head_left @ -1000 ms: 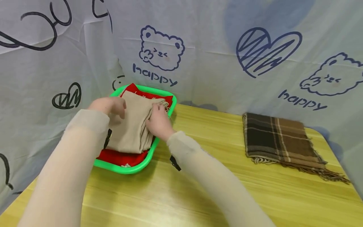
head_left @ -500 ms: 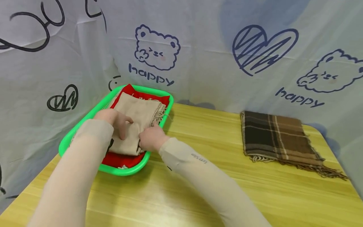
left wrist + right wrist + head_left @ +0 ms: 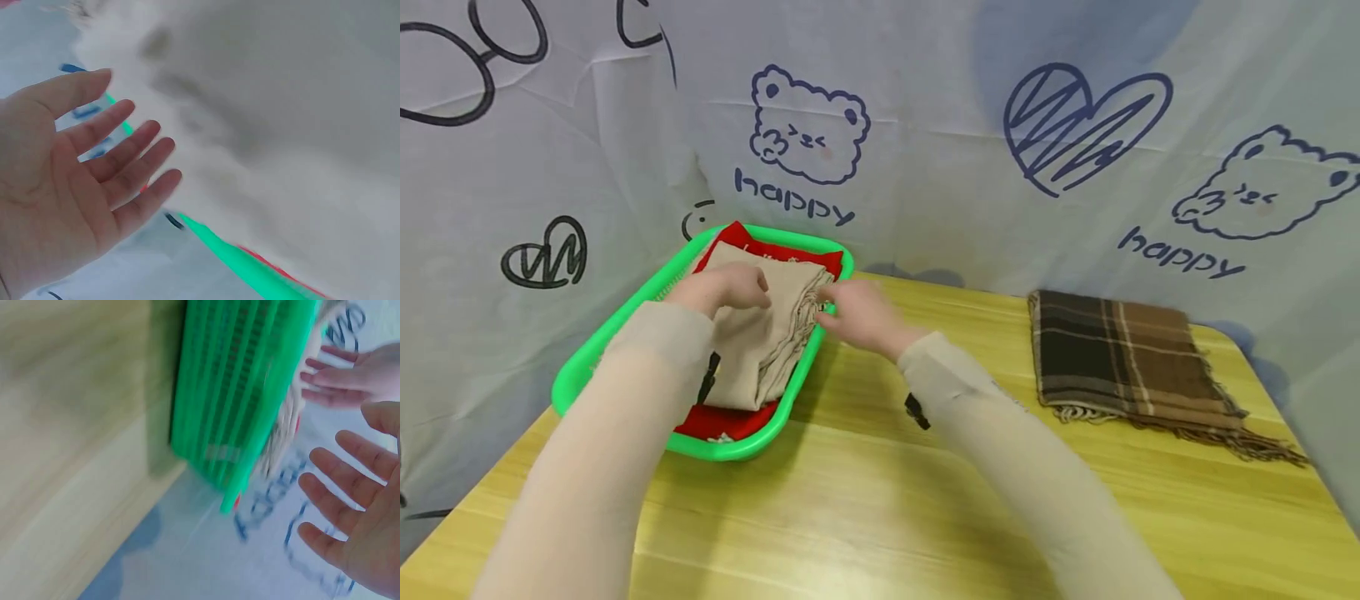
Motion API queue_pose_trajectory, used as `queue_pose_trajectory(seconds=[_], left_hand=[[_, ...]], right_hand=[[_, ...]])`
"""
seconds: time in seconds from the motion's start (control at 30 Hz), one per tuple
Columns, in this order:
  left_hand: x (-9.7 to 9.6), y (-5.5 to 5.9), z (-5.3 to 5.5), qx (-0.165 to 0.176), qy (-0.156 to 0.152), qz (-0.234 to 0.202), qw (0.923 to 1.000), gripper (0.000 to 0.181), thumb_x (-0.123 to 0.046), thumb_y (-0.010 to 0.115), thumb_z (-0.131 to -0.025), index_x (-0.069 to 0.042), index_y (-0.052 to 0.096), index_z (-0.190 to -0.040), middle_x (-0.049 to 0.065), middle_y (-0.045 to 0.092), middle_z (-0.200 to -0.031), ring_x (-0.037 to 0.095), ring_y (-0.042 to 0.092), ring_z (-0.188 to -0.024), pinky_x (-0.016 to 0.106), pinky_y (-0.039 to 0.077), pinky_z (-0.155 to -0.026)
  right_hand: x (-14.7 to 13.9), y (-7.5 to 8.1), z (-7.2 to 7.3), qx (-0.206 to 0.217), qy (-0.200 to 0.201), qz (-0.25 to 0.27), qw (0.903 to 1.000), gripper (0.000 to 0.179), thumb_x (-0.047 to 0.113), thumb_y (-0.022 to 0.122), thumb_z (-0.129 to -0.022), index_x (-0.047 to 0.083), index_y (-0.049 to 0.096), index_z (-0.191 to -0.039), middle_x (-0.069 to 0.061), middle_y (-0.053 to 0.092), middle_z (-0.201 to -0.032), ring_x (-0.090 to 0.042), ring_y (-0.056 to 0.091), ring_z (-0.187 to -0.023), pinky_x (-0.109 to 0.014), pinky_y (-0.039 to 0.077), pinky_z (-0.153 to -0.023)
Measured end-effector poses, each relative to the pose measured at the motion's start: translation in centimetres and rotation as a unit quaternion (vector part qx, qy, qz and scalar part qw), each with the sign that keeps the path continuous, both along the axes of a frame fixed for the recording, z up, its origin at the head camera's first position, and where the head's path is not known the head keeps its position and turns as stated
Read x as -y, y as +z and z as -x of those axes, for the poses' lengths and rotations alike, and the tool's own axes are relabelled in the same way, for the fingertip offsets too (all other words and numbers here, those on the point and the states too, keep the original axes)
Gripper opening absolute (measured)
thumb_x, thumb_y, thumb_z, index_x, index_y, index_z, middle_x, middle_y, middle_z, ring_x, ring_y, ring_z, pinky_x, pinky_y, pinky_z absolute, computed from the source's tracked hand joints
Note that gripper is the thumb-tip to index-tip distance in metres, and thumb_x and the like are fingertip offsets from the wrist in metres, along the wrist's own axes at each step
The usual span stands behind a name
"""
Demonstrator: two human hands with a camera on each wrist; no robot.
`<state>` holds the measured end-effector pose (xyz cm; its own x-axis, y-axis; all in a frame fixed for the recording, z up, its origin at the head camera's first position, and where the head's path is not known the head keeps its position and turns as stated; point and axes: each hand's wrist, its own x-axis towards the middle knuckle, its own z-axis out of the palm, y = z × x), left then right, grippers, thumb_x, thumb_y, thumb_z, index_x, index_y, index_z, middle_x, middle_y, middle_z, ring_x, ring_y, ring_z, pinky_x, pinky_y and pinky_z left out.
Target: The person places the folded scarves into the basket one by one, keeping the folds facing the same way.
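A folded beige scarf [image 3: 775,333] with fringe along its right side lies on red cloth [image 3: 730,423] inside a green plastic basket [image 3: 745,451]. Over the scarf's left part is my left hand [image 3: 724,287]; the left wrist view shows its fingers spread and relaxed, holding nothing. My right hand [image 3: 867,317] hovers by the basket's right rim beside the fringe, its fingers loosely extended in the right wrist view and apart from the scarf.
A folded brown and black plaid scarf [image 3: 1123,358] lies on the right of the wooden table [image 3: 850,500], its fringe toward the right front. A white curtain [image 3: 940,150] with blue drawings hangs behind the table.
My right hand gripped the scarf's right side, slid toward the front, then let go and moved back and right. My left hand shifted a little, toward the back of the scarf.
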<state>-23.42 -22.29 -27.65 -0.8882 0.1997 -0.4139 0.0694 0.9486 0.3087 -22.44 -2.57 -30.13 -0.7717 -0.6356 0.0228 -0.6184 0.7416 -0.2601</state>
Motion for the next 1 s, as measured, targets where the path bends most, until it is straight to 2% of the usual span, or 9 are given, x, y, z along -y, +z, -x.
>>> queue_pose_trajectory(seconds=[0.03, 0.1, 0.13, 0.23, 0.27, 0.47, 0.6, 0.83, 1.0], left_hand=[[-0.8, 0.3, 0.3, -0.007, 0.002, -0.013, 0.9999, 0.045, -0.015, 0.047, -0.093, 0.012, 0.044, -0.129, 0.029, 0.043, -0.135, 0.042, 0.044, -0.123, 0.049, 0.04, -0.101], [-2.3, 0.6, 1.0, -0.024, 0.008, -0.046, 0.9986, 0.03, -0.013, 0.046, -0.091, 0.011, 0.055, -0.106, 0.025, 0.058, -0.106, 0.034, 0.056, -0.095, 0.04, 0.048, -0.086], [-3.2, 0.7, 1.4, -0.034, 0.007, -0.061, 0.9976, 0.023, -0.014, 0.046, -0.091, 0.007, 0.056, -0.091, 0.02, 0.059, -0.088, 0.028, 0.055, -0.079, 0.035, 0.048, -0.076], [-5.7, 0.9, 2.5, -0.05, 0.009, -0.112, 0.9924, 0.031, -0.013, 0.046, -0.09, -0.01, 0.037, -0.061, 0.0, 0.032, -0.055, 0.013, 0.03, -0.051, 0.025, 0.031, -0.055], [-6.6, 1.0, 2.8, -0.053, 0.005, -0.129, 0.9902, 0.036, -0.013, 0.046, -0.09, -0.014, 0.028, -0.059, -0.004, 0.022, -0.053, 0.011, 0.021, -0.05, 0.025, 0.025, -0.053], [-12.3, 1.6, 3.4, -0.041, 0.001, -0.188, 0.9813, 0.042, -0.016, 0.046, -0.094, -0.015, 0.028, -0.056, -0.006, 0.025, -0.049, 0.008, 0.022, -0.045, 0.023, 0.028, -0.051], [-15.8, 1.2, 3.7, -0.028, 0.004, -0.208, 0.9778, 0.043, -0.017, 0.045, -0.095, -0.015, 0.029, -0.056, -0.006, 0.028, -0.049, 0.008, 0.025, -0.045, 0.023, 0.032, -0.053], [-21.4, -1.5, 4.1, 0.017, 0.018, -0.248, 0.9684, 0.046, -0.019, 0.045, -0.097, -0.015, 0.029, -0.054, -0.005, 0.028, -0.049, 0.009, 0.025, -0.046, 0.027, 0.038, -0.059], [-24.2, -4.9, 4.8, 0.046, 0.043, -0.281, 0.9576, 0.041, -0.018, 0.047, -0.095, -0.015, 0.03, -0.058, -0.002, 0.031, -0.057, 0.013, 0.032, -0.055, 0.03, 0.041, -0.064]], right_hand=[[-1.0, 0.2, 0.4, 0.009, -0.016, 0.013, 0.9997, 0.034, 0.025, 0.052, -0.095, 0.008, 0.058, -0.123, -0.006, 0.063, -0.122, -0.023, 0.059, -0.111, -0.042, 0.041, -0.1], [-3.2, 0.7, 1.2, 0.029, -0.051, 0.03, 0.9978, 0.035, 0.025, 0.051, -0.095, 0.006, 0.057, -0.124, -0.009, 0.062, -0.123, -0.024, 0.058, -0.112, -0.041, 0.042, -0.1], [-4.3, 0.9, 1.5, 0.036, -0.07, 0.031, 0.9964, 0.035, 0.025, 0.051, -0.096, 0.006, 0.056, -0.125, -0.011, 0.061, -0.124, -0.025, 0.057, -0.113, -0.043, 0.042, -0.1], [-7.7, 1.2, 2.4, 0.047, -0.113, 0.04, 0.9916, 0.037, 0.025, 0.051, -0.096, 0.004, 0.055, -0.125, -0.014, 0.058, -0.127, -0.028, 0.055, -0.117, -0.043, 0.044, -0.099], [-8.8, 1.2, 2.7, 0.052, -0.124, 0.045, 0.9899, 0.037, 0.025, 0.051, -0.096, 0.003, 0.054, -0.126, -0.016, 0.057, -0.128, -0.03, 0.054, -0.117, -0.043, 0.044, -0.099], [-15.9, 1.4, 3.9, 0.094, -0.197, 0.049, 0.9747, 0.045, 0.027, 0.046, -0.098, 0.002, 0.044, -0.135, -0.022, 0.046, -0.137, -0.037, 0.048, -0.122, -0.05, 0.041, -0.1], [-20.8, 1.4, 4.5, 0.094, -0.25, 0.047, 0.9624, 0.047, 0.027, 0.044, -0.098, -0.001, 0.042, -0.136, -0.025, 0.045, -0.137, -0.04, 0.048, -0.12, -0.052, 0.041, -0.097], [-29.5, 0.2, 4.0, 0.095, -0.323, 0.039, 0.9407, 0.053, 0.028, 0.042, -0.097, -0.008, 0.036, -0.135, -0.031, 0.042, -0.135, -0.046, 0.046, -0.117, -0.055, 0.04, -0.095], [-35.4, -1.7, 3.2, 0.086, -0.367, 0.018, 0.9262, 0.057, 0.027, 0.041, -0.095, -0.015, 0.035, -0.133, -0.037, 0.04, -0.131, -0.051, 0.04, -0.119, -0.057, 0.035, -0.1]])
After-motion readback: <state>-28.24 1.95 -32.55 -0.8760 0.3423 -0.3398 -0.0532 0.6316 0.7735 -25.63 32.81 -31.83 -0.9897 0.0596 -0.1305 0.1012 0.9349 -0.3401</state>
